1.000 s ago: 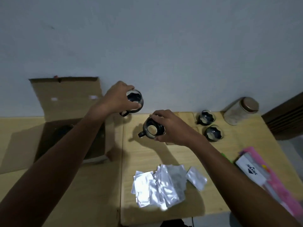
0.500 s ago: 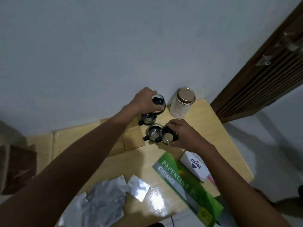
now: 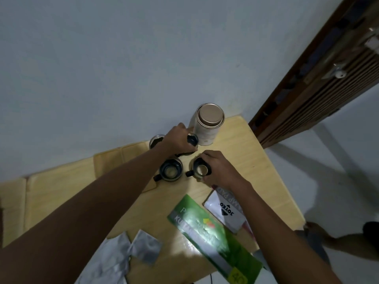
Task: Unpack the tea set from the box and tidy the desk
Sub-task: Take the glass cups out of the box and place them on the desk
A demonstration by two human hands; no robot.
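Dark glazed cups with pale insides cluster at the far end of the light wooden bench (image 3: 242,160), close to the wall. The left hand (image 3: 178,140) is closed from above around one cup (image 3: 191,140), which sits under its fingers just beside a tall cream canister (image 3: 208,125) with a bronze-coloured lid. The right hand (image 3: 217,169) grips a second cup (image 3: 200,169) by its rim, fingers curled over the right side, the cup's little handle pointing left; whether this cup rests on the bench or is a little above it cannot be told. Between the two arms a third cup (image 3: 171,171) stands free, just beside the right hand's cup, and a fourth cup (image 3: 155,140) peeks out behind the left wrist. Nearer the person lie a green paper pack (image 3: 213,236), a white stamp-pad box (image 3: 225,210) partly under the right forearm, and silver foil sachets (image 3: 123,255) at the bench's near edge.
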